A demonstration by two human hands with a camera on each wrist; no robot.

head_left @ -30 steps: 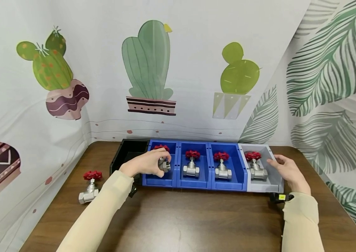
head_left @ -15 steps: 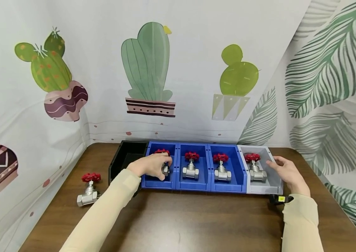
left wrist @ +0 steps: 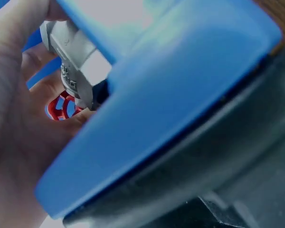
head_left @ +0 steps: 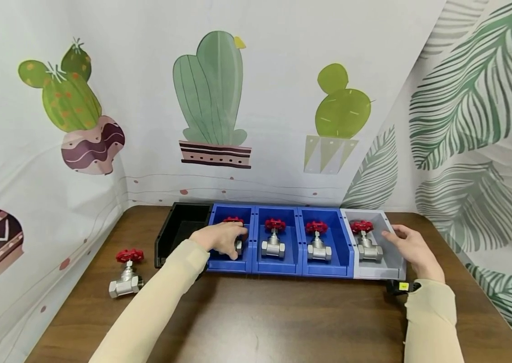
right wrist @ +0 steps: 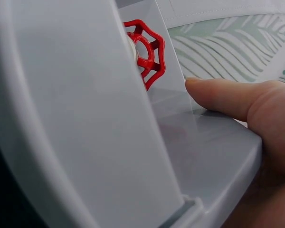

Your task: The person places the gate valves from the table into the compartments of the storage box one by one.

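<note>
My left hand (head_left: 221,239) reaches into the left blue bin (head_left: 229,266), its thumb and fingers around a gate valve (left wrist: 78,59) with a red handwheel (head_left: 233,220). Much of that valve's steel body is hidden by the hand in the head view. At the other end of the row, my right hand (head_left: 417,250) holds the right wall of the grey bin (head_left: 385,272), thumb on the inner side and fingers outside. Inside the grey bin lies another gate valve (head_left: 367,247), apart from the hand.
Two more blue bins (head_left: 276,267) (head_left: 328,269) each hold a gate valve (head_left: 273,246) (head_left: 319,248). A black bin (head_left: 165,242) closes the row on the left. Another gate valve (head_left: 124,283) lies on the wooden table (head_left: 256,317), beside the left forearm.
My left hand has lowered the valve into the left blue bin, moving slightly down with it. The right hand stays at the grey bin's wall.
</note>
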